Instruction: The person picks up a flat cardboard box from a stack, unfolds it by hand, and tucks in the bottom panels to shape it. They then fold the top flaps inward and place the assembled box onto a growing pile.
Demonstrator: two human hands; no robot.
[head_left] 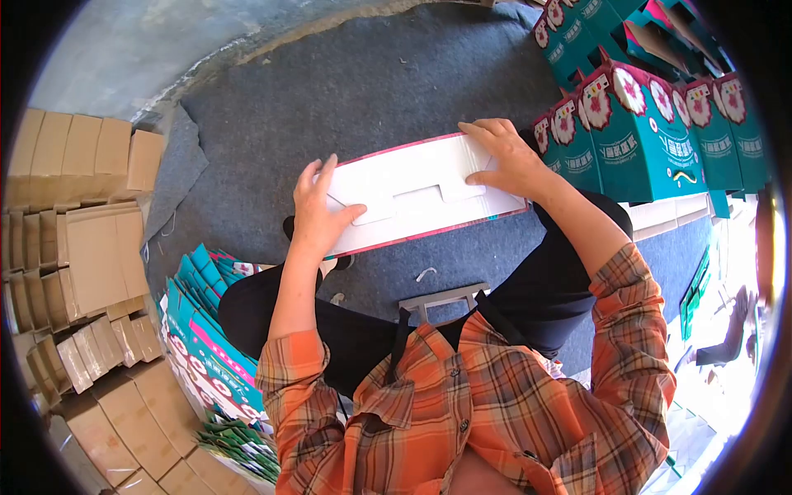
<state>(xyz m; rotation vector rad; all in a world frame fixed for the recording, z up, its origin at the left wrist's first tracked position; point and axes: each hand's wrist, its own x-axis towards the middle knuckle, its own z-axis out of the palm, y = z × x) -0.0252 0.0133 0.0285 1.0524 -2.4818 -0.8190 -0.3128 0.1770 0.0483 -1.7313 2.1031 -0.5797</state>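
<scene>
A long printed carton (pixel 396 177) is held level in front of my knees, its white face with interlocking flaps turned up and a thin pink-red edge showing. My left hand (pixel 319 206) grips its left end, thumb lying on a flap and fingers over the far side. At the right end, my right hand (pixel 505 161) clasps the carton with the thumb on the white flap and the fingers over the far edge. A notch shows between the flaps near the middle. The carton's underside is hidden.
Teal printed boxes (pixel 652 140) stand in rows at the right. Flat teal cartons (pixel 202 330) lean beside my left leg. Brown cardboard boxes (pixel 99 256) are stacked along the left. A grey metal stool frame (pixel 443 302) sits between my legs on the dark floor covering (pixel 346 91).
</scene>
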